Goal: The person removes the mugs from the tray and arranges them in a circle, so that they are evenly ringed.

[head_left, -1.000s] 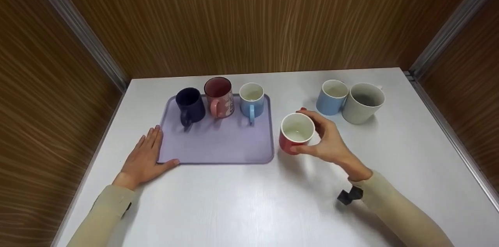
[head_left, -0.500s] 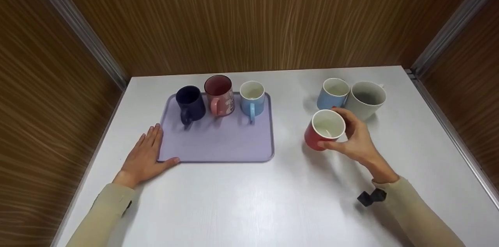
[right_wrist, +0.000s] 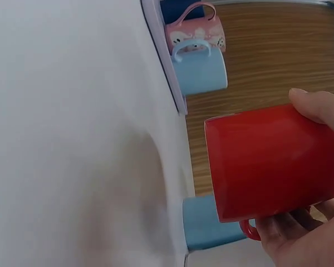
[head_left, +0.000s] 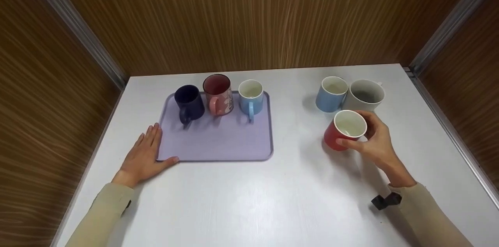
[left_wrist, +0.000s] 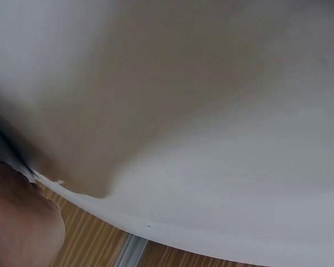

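- Right hand (head_left: 376,143): thumb and fingers are clamped round the red mug (head_left: 338,134), thumb on the near side; the far fingers are mostly hidden behind it.
- The red mug is right of the lavender tray (head_left: 216,142) and apart from it, mouth up, raised over the white table (head_left: 234,204). Its handle is hidden in the head view; a scrap of red loop shows under it in the right wrist view, where the frame cuts off its upper end.
- Left hand (head_left: 142,160): it grips nothing; its fingers lie straight by the tray's left edge, the thumb at the near edge. The left wrist view gives only a cut-off patch of skin and blurred shadow.
- Right of the tray, beyond the red mug, stand a blue mug (head_left: 331,97) and a larger off-white mug (head_left: 363,96). The red mug and hand cover the latter's lower front; whether they touch is unclear.
- Along the tray's far side, from its left: a navy mug (head_left: 190,103), a pink patterned mug (head_left: 219,97) and a light-blue mug (head_left: 251,99), handles toward the near side. The pink print is partly hidden.
- Behind the tray rises a wood-grain panel (head_left: 265,17).
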`<move>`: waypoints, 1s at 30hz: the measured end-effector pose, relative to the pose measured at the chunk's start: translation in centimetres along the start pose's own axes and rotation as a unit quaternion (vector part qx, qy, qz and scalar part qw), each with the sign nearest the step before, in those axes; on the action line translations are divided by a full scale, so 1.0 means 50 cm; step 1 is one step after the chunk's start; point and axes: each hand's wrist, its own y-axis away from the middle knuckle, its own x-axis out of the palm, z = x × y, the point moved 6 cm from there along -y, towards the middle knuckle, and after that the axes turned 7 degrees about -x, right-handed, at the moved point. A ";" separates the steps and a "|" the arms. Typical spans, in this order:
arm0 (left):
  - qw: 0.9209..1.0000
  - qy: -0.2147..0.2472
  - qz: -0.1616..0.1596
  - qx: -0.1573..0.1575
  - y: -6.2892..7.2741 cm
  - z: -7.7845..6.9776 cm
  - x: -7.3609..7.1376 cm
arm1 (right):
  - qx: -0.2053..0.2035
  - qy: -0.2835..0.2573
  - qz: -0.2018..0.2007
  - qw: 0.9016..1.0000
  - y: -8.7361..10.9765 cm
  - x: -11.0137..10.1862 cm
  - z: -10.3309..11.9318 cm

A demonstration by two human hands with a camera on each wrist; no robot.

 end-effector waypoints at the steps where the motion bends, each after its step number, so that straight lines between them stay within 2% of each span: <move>1: 1.000 0.000 0.000 0.000 0.001 0.001 0.000 | 0.001 0.001 -0.003 1.000 0.000 -0.003 -0.003; 10: 1.000 0.000 -0.004 0.000 0.000 0.000 -0.001 | 0.031 0.050 -0.028 0.998 0.006 -0.039 -0.034; 18: 1.000 -0.008 0.003 0.000 -0.003 -0.002 -0.004 | 0.083 0.094 -0.045 0.991 0.012 -0.073 -0.066; 30: 1.000 -0.006 0.003 0.001 0.001 -0.002 -0.002 | 0.118 0.135 -0.043 0.983 0.011 -0.102 -0.092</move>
